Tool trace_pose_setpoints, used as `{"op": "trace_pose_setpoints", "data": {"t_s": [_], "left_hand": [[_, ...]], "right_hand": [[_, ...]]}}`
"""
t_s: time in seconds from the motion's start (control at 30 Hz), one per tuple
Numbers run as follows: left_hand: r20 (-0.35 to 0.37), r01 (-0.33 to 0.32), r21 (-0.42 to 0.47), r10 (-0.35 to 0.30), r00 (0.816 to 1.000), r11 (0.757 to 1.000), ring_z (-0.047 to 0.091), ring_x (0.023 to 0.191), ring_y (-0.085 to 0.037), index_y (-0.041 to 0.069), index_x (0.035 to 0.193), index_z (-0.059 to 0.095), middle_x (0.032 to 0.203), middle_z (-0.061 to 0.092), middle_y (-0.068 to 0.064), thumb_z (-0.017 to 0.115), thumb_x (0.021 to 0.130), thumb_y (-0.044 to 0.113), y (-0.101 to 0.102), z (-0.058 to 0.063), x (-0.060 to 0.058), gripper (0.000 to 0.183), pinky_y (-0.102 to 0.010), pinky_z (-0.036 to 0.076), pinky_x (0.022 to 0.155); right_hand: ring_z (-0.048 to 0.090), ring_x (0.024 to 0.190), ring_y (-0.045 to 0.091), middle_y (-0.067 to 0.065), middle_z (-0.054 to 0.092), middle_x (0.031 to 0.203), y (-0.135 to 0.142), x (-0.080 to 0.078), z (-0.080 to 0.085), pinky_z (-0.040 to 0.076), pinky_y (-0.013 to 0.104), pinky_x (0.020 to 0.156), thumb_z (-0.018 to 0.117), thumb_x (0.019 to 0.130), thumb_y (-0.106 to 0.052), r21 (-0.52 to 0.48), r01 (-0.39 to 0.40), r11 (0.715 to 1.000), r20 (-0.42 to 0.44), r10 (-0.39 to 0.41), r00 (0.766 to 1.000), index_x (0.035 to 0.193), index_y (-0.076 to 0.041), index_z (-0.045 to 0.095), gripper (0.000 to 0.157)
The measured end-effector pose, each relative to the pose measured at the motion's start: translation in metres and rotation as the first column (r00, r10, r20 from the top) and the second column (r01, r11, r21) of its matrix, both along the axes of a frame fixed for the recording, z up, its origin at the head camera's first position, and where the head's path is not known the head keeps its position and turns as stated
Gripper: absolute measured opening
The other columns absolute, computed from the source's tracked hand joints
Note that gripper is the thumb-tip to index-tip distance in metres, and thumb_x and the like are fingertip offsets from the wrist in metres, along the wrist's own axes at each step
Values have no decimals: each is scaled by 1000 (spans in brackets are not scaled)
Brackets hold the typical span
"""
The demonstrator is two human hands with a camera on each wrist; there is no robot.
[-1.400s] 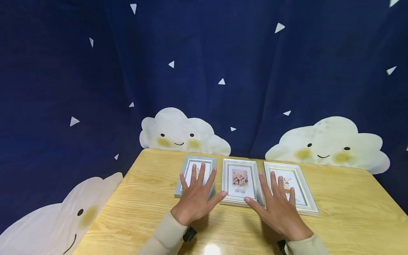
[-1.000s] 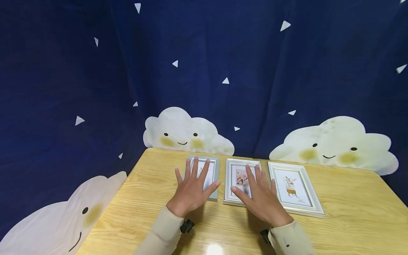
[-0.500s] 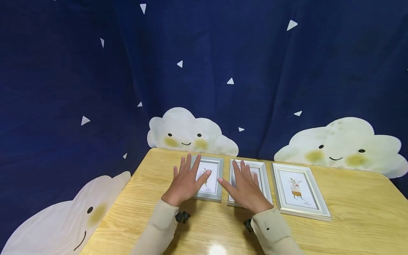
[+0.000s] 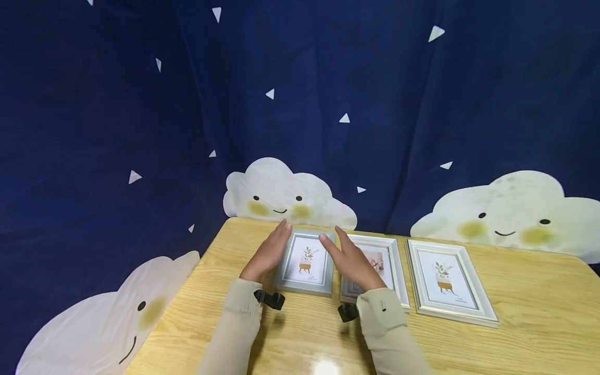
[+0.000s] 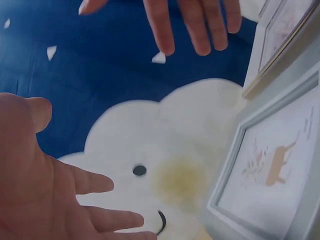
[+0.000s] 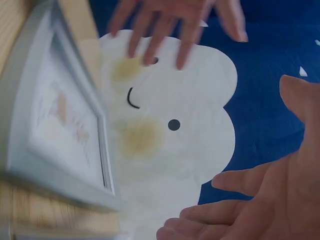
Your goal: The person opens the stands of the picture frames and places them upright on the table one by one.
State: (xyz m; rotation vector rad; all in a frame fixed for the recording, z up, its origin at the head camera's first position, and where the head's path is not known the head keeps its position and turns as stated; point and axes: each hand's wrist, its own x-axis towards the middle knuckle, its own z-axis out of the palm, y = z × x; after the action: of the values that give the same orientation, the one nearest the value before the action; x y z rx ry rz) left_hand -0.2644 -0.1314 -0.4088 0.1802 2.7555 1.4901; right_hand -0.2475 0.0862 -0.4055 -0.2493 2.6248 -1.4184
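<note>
Two hands (image 4: 266,256) flanking grey-blue frame (image 4: 304,263)

L hand & R hand (image 4: 352,261) are hovering w/ palms turned toward each other, fingers straight, thumbs raised; wrist views are showing gaps btw fingers & frame, so neither's gripping. L hand's sitting just beside the frame's L edge; R hand's hanging by its R edge, overlapping the mid frame (image 4: 384,271) in head view.

Grey-blue frame's lying flat on the table (image 4: 525,291), L-most of three: rectangular, smooth, matte-looking, wide flat border, thin inner line, print w/ brown planter on skinny legs & leafy sprigs. Mid frame's lying just beside it, silver-white w/ stepped moulding, pinkish flower photo partly covered. R frame (image 4: 445,278) is lying a bit apart, pale w/ silvery ridged edge, planter print too.

Table's showing yellow-tan wood grain, semi-gloss, glare spot nr the front. Beige cloth sleeves (image 4: 234,323) are covering both arms, small black blocky devices (image 4: 269,299) sitting at wrists. Behind, navy fabric (image 4: 300,94) is hanging w/ soft folds, white triangles & rounded, smiling clouds (image 4: 290,190).
</note>
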Motion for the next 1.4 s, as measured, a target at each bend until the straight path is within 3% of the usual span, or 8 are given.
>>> {"op": "trace_pose_setpoints", "data": {"t_s": [0.1, 0.27, 0.43, 0.63, 1.0, 1.17, 1.3, 1.4], "left_hand": [[75, -11, 100, 3, 997, 995, 11, 146, -28, 10, 155, 18, 160, 17, -10, 25, 100, 58, -5, -9, -7, 72, -48, 10, 116], [160, -27, 195, -5, 987, 980, 7, 147, -26, 9, 155, 16, 160, 13, -10, 25, 101, 56, -11, -25, -13, 72, -47, 7, 117], [198, -14, 193, -25, 980, 981, 7, 147, -29, 8, 155, 16, 160, 14, -12, 25, 101, 55, -7, -33, -15, 72, -50, 7, 116], [269, -18, 242, -49, 962, 970, 21, 141, -34, 16, 156, 17, 158, 19, -13, 26, 98, 63, 1, -38, -16, 75, -58, 14, 112], [288, -25, 208, -37, 957, 978, 26, 137, -33, 17, 155, 19, 154, 26, -14, 26, 96, 66, 1, -44, -21, 77, -58, 18, 111], [318, -65, 249, -18, 948, 966, 33, 132, -33, 16, 153, 27, 148, 34, -17, 27, 90, 75, -1, -42, -25, 86, -56, 17, 111], [355, -95, 278, -10, 935, 956, 34, 130, -34, 14, 151, 32, 144, 37, -19, 27, 88, 77, -3, -42, -29, 89, -58, 16, 111], [347, -102, 277, 0, 938, 956, 31, 133, -34, 12, 151, 31, 146, 35, -19, 27, 89, 76, -3, -44, -31, 90, -59, 13, 112]], "right_hand": [[27, 139, 42, 16, 25, 156, -3, -5, -4, 23, 63, 107, 31, 83, -82, -45, 16, 999, 51, -14, 999, 156, -21, 15, 97], [14, 144, 40, 16, 16, 159, -7, -11, -19, 14, 62, 111, 30, 86, -79, -160, 16, 987, 103, 1, 995, 155, -12, 15, 97], [8, 145, 35, 16, 13, 159, -8, -12, -30, 9, 58, 113, 33, 89, -75, -279, 24, 960, 161, 22, 987, 155, -8, 13, 96], [6, 146, 35, 15, 11, 160, -8, -12, -34, 8, 58, 114, 33, 89, -75, -302, 22, 953, 168, 30, 985, 155, -10, 13, 95], [1, 146, 32, 10, 8, 161, -5, -14, -42, 6, 59, 113, 32, 89, -75, -348, 15, 937, 192, 55, 980, 156, -17, 14, 90], [6, 146, 30, 10, 12, 159, -2, -19, -43, 8, 56, 114, 28, 93, -70, -409, -5, 912, 186, 89, 979, 155, -17, 14, 83], [5, 146, 26, 7, 11, 160, -1, -23, -42, 10, 49, 116, 28, 90, -74, -460, -14, 888, 201, 120, 972, 155, -20, 12, 86], [4, 147, 24, 8, 9, 160, -4, -26, -44, 11, 45, 117, 30, 89, -74, -511, -7, 859, 215, 136, 967, 155, -17, 11, 89]]}}
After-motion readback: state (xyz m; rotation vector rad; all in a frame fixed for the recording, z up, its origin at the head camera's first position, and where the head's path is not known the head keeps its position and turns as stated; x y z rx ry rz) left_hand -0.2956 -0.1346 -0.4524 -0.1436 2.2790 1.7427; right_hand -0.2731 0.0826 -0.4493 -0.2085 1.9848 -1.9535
